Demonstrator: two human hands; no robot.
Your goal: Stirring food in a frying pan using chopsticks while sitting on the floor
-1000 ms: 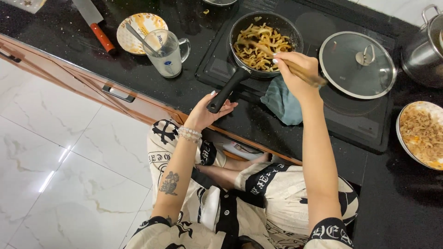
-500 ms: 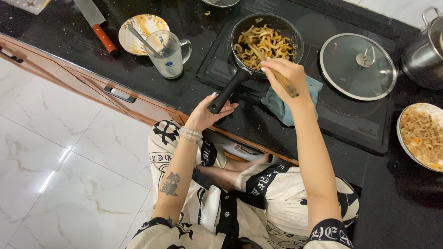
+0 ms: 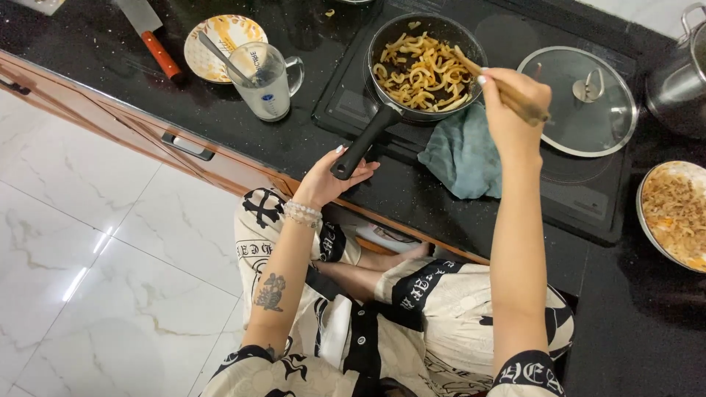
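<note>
On the black stovetop (image 3: 573, 198) your right hand (image 3: 511, 110) has swung back from the pan's 4 o'clock rim, gripping chopsticks (image 3: 494, 82) whose tips now dig into the noodles (image 3: 421, 72). Your left hand (image 3: 334, 173) stays clasped around the frying pan (image 3: 390, 110) handle at 7 o'clock; teal cloth (image 3: 460, 154) beneath.

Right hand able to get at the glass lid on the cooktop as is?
Probably yes: the right hand is just left of the glass lid with nothing between, but it holds chopsticks, so it isn't free to grip.
</note>
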